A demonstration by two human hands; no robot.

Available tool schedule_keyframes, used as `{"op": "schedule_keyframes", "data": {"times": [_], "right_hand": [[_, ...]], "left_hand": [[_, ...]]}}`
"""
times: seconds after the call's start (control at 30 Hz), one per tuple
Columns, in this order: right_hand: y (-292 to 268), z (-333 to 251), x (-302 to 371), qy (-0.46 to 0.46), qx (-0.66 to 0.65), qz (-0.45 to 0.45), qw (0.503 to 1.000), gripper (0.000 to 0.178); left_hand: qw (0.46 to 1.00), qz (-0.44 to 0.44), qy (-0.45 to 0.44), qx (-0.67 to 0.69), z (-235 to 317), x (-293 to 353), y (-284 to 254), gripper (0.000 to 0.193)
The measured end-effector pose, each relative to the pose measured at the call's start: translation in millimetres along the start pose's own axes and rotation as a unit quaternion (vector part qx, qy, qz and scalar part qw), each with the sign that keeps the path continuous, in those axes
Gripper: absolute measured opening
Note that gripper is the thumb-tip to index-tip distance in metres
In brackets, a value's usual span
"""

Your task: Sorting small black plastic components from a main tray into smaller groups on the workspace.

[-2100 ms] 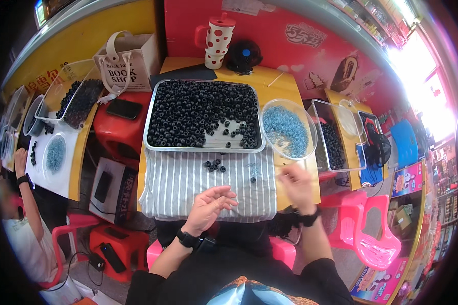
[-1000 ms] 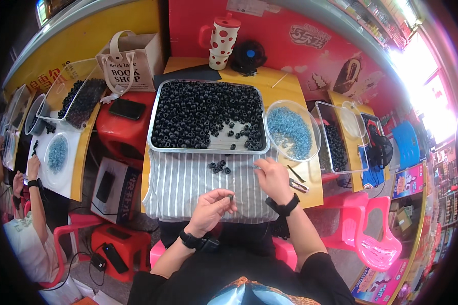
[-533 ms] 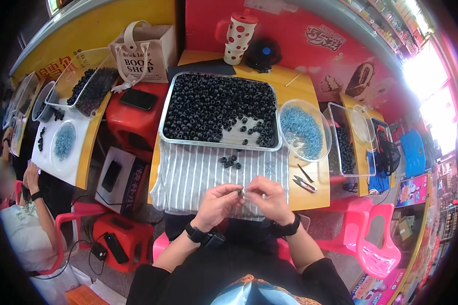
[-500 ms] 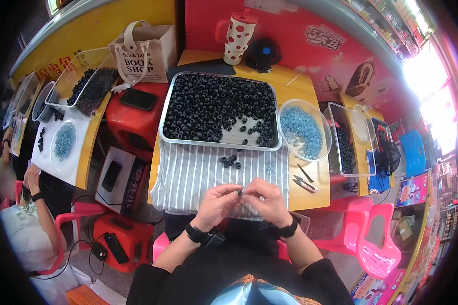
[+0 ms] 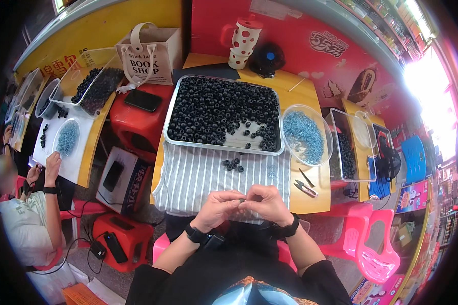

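Note:
Over the front edge of the grey striped cloth [image 5: 188, 178], my left hand [image 5: 220, 207] and my right hand [image 5: 265, 204] meet fingertip to fingertip. Both are closed in a pinch. A small black bead [image 5: 242, 200] shows faintly between the fingertips, mostly covered by my left thumb and finger. Whatever my right fingers grip is too small to make out. Several loose black beads [image 5: 232, 165] lie on the cloth beyond my hands. Behind them stands a metal tray [image 5: 224, 148] full of black beads [image 5: 208, 109].
Right of the tray is a clear round tub [image 5: 324, 158] of blue glass-like beads [image 5: 303, 133]. Thread snips [image 5: 306, 190] and tweezers [image 5: 306, 177] lie near the table's right edge. A spotted tumbler [image 5: 243, 43] stands behind. Another person [image 5: 30, 223] works at the left table.
The view has shifted slightly. My fingertips have closed further over the bead, which showed more plainly before. At the left, the other person's hands have moved apart.

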State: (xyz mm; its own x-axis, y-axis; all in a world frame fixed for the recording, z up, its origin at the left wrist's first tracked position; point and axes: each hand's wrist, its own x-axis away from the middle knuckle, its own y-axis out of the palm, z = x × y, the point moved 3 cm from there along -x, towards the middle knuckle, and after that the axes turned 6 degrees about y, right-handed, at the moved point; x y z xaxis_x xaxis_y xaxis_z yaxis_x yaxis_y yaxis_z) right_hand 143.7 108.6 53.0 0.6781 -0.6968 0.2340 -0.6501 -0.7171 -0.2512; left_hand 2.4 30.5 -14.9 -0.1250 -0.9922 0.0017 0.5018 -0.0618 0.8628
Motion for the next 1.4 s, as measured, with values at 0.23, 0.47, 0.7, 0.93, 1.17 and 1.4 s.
{"op": "schedule_keyframes", "data": {"times": [0.23, 0.47, 0.7, 0.93, 1.17, 1.4], "right_hand": [[-50, -53, -90, -0.155, 0.202, 0.158, 0.954, 0.008], [-39, -26, -188, -0.021, 0.383, 0.080, 0.920, 0.017], [-29, -21, -188, -0.084, 0.415, 0.084, 0.902, 0.013], [-36, -53, -84, -0.062, 0.033, 0.084, 0.994, 0.009], [11, -15, 8, -0.138, -0.006, 0.114, 0.984, 0.010], [18, -7, 13, -0.180, 0.004, 0.142, 0.973, 0.011]], "left_hand": [[0.999, 0.034, 0.015, 0.037, -7, -1, -5, 0.023], [0.998, 0.034, 0.035, 0.044, -4, 0, -10, 0.026], [0.998, 0.039, 0.033, 0.048, -4, -4, -11, 0.025], [0.996, 0.061, 0.040, 0.052, -2, -2, -9, 0.025], [0.996, 0.058, 0.056, 0.033, -2, -3, -4, 0.023], [0.996, 0.075, 0.051, 0.007, 0, -3, 3, 0.022]]}}
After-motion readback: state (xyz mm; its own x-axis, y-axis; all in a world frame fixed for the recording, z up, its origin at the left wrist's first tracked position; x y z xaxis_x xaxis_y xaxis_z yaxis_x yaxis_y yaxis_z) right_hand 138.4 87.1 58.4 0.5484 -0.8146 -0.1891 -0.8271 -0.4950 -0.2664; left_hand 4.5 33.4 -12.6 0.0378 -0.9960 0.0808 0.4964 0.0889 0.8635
